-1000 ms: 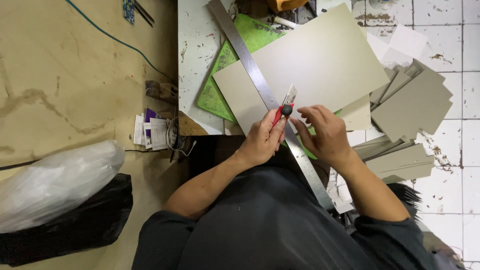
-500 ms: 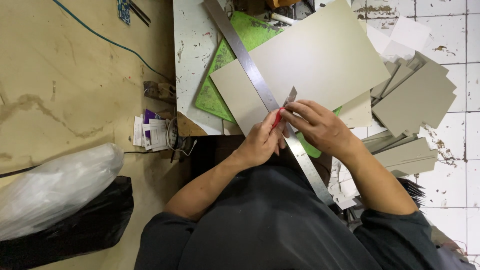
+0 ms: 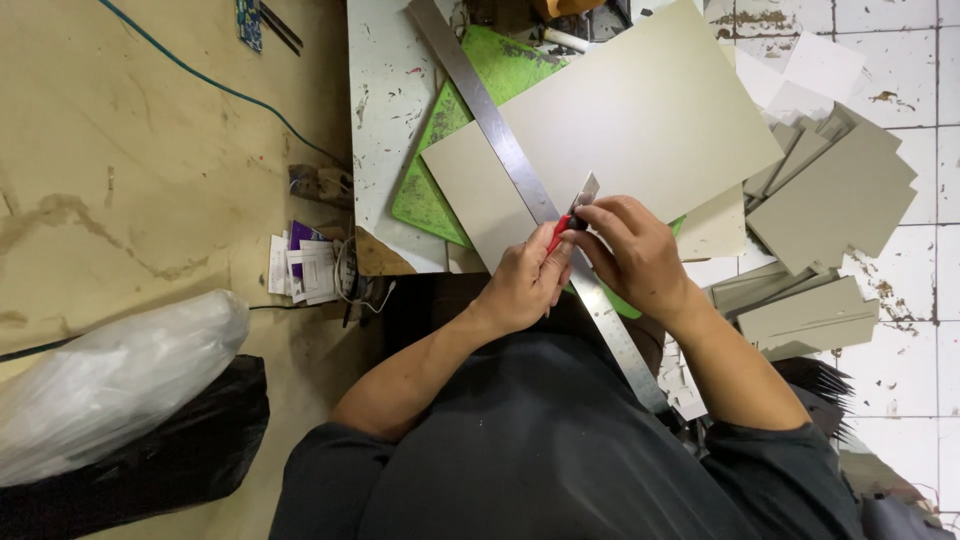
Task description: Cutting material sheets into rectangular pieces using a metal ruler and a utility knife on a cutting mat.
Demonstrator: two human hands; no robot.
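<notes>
A red utility knife (image 3: 568, 220) with its silver blade extended is gripped by my left hand (image 3: 525, 282). Fingers of my right hand (image 3: 632, 255) pinch the same knife near the blade. Both hands hover over a long steel ruler (image 3: 500, 135) that lies diagonally across a large grey board (image 3: 640, 130). Under the board lies a green cutting mat (image 3: 460, 130) on a white, paint-flecked table (image 3: 385, 120).
Stacks of cut grey board pieces (image 3: 835, 195) lie to the right on a white tiled floor. To the left sit a clear plastic bag (image 3: 115, 380) on a black bag (image 3: 150, 470), small paper cards (image 3: 305, 265), and a blue cable (image 3: 220, 85).
My right hand has closed in further over the knife's blade end, and both hands shifted slightly. The board, ruler and mat stay where they were.
</notes>
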